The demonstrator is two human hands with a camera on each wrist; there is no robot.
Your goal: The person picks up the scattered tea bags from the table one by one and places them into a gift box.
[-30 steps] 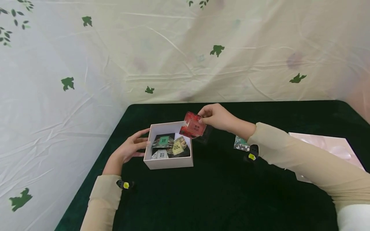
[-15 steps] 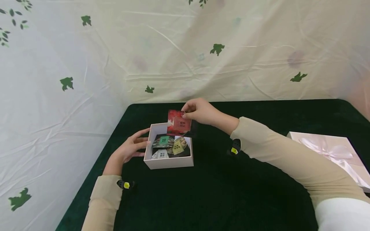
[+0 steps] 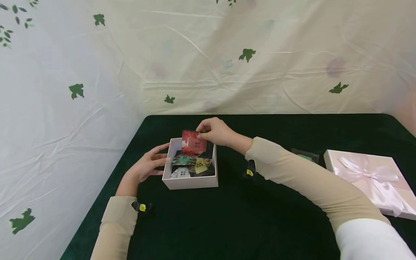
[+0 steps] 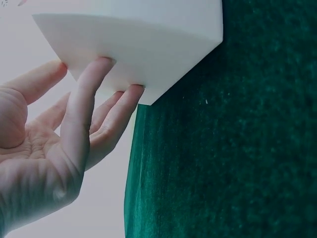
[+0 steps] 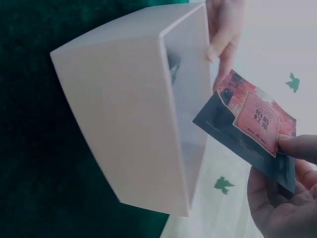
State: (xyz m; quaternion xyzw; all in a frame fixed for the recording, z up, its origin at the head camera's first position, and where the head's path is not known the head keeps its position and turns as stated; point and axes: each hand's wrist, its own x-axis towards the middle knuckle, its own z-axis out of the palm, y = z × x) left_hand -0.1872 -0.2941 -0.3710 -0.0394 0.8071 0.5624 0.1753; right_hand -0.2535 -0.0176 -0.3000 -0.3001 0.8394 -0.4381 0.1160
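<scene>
My right hand (image 3: 217, 131) pinches a flat red-and-black sachet (image 3: 191, 145) at one edge, thumb on its printed face. The sachet is over the back of an open white box (image 3: 191, 183); in the right wrist view its printed pink label (image 5: 257, 121) shows. Inside the box lie sachets with a green label (image 3: 184, 159), a yellow label (image 3: 200, 165) and a white label (image 3: 182, 172), partly overlapping. My left hand (image 3: 147, 166) is spread at the box's left side. Its fingertips (image 4: 106, 62) touch the outer wall in the left wrist view.
A shallow pink box (image 3: 360, 180) tied with a satin bow (image 3: 367, 174) lies at the right. Beside it a dark sachet (image 3: 307, 156) is partly hidden by my right sleeve (image 3: 286, 162). Dark green cloth (image 3: 227, 224) covers the table; a white leaf-patterned curtain (image 3: 195, 61) hangs behind.
My right hand has carried the red sachet leftward to over the box, then lowered it slightly. The bow-tied box has come out from behind the sleeve. My left hand has stayed at the box.
</scene>
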